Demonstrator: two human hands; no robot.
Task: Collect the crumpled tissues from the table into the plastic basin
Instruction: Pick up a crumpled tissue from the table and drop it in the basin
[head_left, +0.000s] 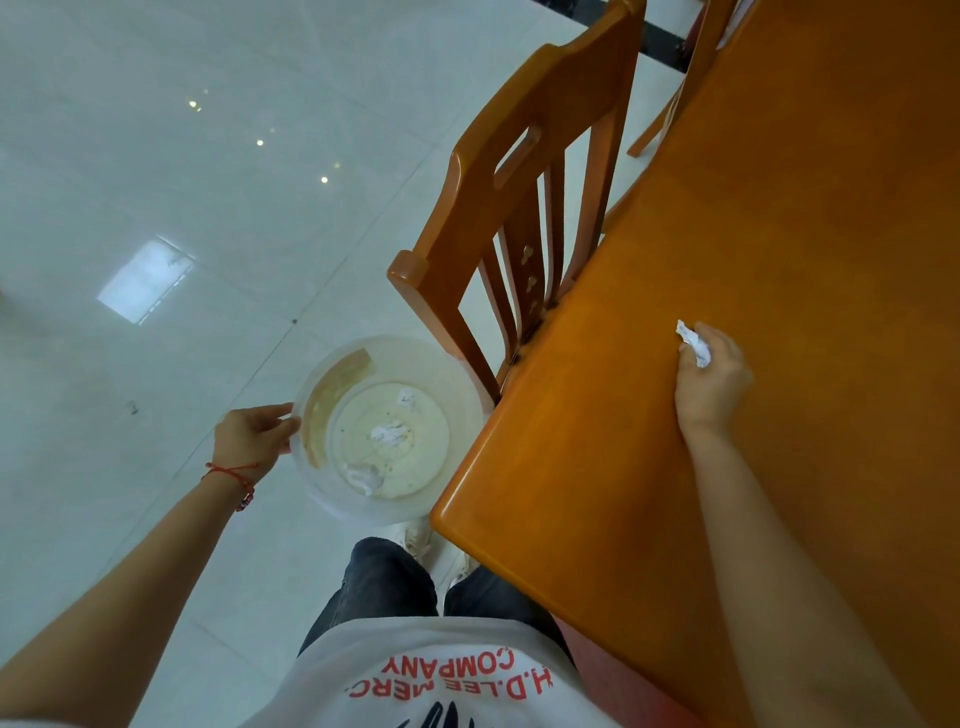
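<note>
A clear plastic basin (317, 488) hangs over the floor beside the table's corner, and my left hand (254, 434) grips its left rim. Three crumpled white tissues lie inside it: one (408, 399) near the far side, one (389, 432) in the middle, one (364, 475) nearest me. Over the orange wooden table (810, 218), my right hand (711, 379) pinches another crumpled tissue (693, 341), which sticks out past my fingers.
A wooden chair (524, 171) is pushed in against the table's left edge, just behind the basin. A second chair (680, 88) stands farther back. White glossy floor tiles (182, 182) spread to the left. My legs and shoes are below the basin.
</note>
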